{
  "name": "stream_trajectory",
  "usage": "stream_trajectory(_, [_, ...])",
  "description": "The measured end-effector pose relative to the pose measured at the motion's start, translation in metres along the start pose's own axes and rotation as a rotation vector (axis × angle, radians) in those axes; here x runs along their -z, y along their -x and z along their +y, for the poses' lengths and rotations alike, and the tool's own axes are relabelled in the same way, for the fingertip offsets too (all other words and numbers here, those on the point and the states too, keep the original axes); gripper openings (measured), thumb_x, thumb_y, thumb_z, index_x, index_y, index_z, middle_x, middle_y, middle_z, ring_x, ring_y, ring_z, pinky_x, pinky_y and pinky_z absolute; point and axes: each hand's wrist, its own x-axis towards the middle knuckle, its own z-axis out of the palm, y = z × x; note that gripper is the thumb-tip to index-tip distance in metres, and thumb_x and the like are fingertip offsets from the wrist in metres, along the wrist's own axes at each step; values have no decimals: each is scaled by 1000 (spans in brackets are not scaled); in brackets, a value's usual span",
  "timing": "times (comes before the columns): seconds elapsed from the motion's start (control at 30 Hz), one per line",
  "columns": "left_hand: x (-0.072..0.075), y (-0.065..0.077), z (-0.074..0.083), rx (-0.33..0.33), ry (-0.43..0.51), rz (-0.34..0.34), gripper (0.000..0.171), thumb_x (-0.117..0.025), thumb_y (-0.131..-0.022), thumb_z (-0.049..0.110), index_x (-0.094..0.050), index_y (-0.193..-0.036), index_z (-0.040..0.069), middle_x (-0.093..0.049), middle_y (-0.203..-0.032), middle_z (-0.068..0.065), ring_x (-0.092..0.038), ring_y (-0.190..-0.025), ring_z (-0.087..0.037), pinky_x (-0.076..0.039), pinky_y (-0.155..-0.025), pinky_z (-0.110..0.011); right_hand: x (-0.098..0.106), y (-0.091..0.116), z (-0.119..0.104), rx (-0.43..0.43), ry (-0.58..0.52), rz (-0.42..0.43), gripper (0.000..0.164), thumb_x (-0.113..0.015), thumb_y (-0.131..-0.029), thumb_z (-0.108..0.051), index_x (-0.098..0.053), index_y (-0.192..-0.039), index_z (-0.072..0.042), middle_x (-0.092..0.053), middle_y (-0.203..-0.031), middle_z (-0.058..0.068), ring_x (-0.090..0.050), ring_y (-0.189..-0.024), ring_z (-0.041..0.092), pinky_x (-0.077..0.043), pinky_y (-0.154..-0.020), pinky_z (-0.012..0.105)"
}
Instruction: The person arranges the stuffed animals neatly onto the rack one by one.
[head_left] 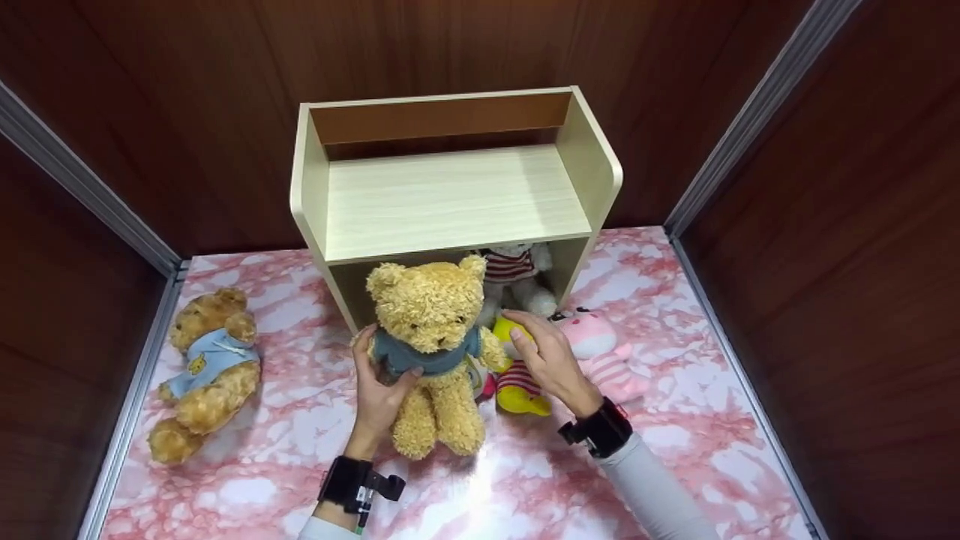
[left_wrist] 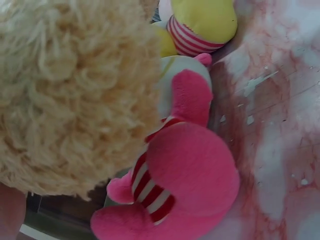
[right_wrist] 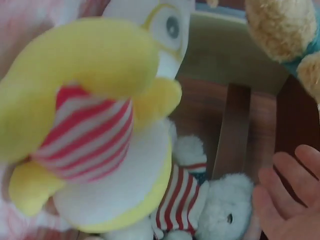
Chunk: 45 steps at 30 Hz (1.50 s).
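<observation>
A curly tan teddy bear [head_left: 431, 304] in a blue-grey top is held upright before the shelf unit. My left hand [head_left: 380, 396] grips its side, thumb across the front of the top; in the left wrist view the bear's fur [left_wrist: 70, 95] fills the left half. Fingers extended, my right hand [head_left: 553, 366] hovers by the bear's other arm, overlapping a yellow plush toy [head_left: 523, 400] with a striped band. In the right wrist view that yellow toy [right_wrist: 85, 55] looms large, and the right hand [right_wrist: 292, 200] shows spread fingers with nothing in them.
The pale two-tier shelf unit [head_left: 457, 199] stands at the back. A white plush [head_left: 513, 267] in a striped shirt sits in its lower compartment. Pink plush toys [head_left: 600, 341] [left_wrist: 195, 172] lie in front; a brown bear [head_left: 214, 375] in light blue lies left. Wood-panelled walls surround the marbled surface.
</observation>
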Motion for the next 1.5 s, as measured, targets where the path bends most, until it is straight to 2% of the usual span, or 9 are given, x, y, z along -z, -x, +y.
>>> stream_trajectory(0.23, [-8, 6, -5, 159, -39, -13, 94, -75, -86, -8, -18, -158, 7, -31, -157, -23, -53, -129, -33, -50, -106, -32, -12, 4, -9, -138, -154, -214, 77, -44, -103, -66, -51, -152, -7, -57, -148, 17, -54, -135, 35, -42, -113, 53])
stream_trajectory(0.33, [-10, 9, -9, 224, -42, -53, 96, -75, -89, -4, -13, -162, 11, -36, -156, -24, -51, -134, -37, -48, -108, -36, -19, 5, -12, -209, -176, -274, 81, -56, -99, -64, -46, -154, -6, -58, -147, 19, -56, -133, 35, -43, -112, 52])
stream_trajectory(0.43, [-10, 10, -14, 269, -77, -68, 96, -74, -93, 1, -11, -164, 14, -25, -164, -20, -41, -142, -38, -42, -114, -47, -26, 5, -13, -270, -202, -303, 81, -68, -96, -55, -42, -156, -7, -59, -145, 18, -57, -132, 32, -43, -112, 51])
stream_trajectory(0.67, [-12, 6, -18, 319, -236, -15, 92, -73, -97, 17, -13, -166, 16, -5, -171, -14, -7, -156, -39, -8, -120, -69, -41, -1, -11, -390, -269, -264, 89, -72, -95, -51, -34, -159, -4, -49, -153, 23, -49, -139, 34, -39, -115, 52])
stream_trajectory(0.93, [-14, -17, -21, 277, -231, 53, 93, -76, -93, 17, -17, -165, 15, -12, -171, -15, -9, -156, -38, -6, -122, -66, -58, -8, -7, -448, -470, -73, 81, -74, -97, -27, -30, -158, 0, -47, -153, 25, -49, -137, 32, -37, -116, 49])
stream_trajectory(1.1, [-12, -37, -29, 300, -231, 105, 95, -78, -93, 18, -17, -165, 18, -14, -171, -12, -12, -157, -33, -7, -124, -62, -69, -13, -4, -475, -639, -142, 65, -72, -99, -21, -41, -151, 3, -60, -140, 19, -59, -125, 28, -48, -107, 41])
stream_trajectory(1.23, [-13, -50, -30, 348, -220, 116, 96, -77, -94, 18, -14, -166, 17, -10, -172, -14, -8, -157, -35, -5, -124, -62, -75, -19, -5, -547, -579, -241, 70, -74, -96, -39, -51, -147, 3, -64, -136, 16, -63, -121, 26, -52, -104, 39])
stream_trajectory(1.33, [-18, -59, -20, 367, -206, 102, 95, -76, -94, 14, -13, -166, 13, -7, -171, -19, -7, -157, -38, -7, -124, -60, -78, -28, -6, -596, -517, -244, 85, -75, -93, -48, -44, -152, 4, -56, -147, 20, -56, -131, 30, -46, -111, 43])
stream_trajectory(1.5, [-27, -72, -6, 324, -138, 65, 90, -73, -94, 6, -15, -164, 6, -11, -169, -24, -12, -156, -37, -12, -126, -52, -84, -48, 0, -557, -521, -181, 71, -76, -95, -37, -50, -147, 2, -62, -139, 18, -60, -126, 31, -48, -108, 43])
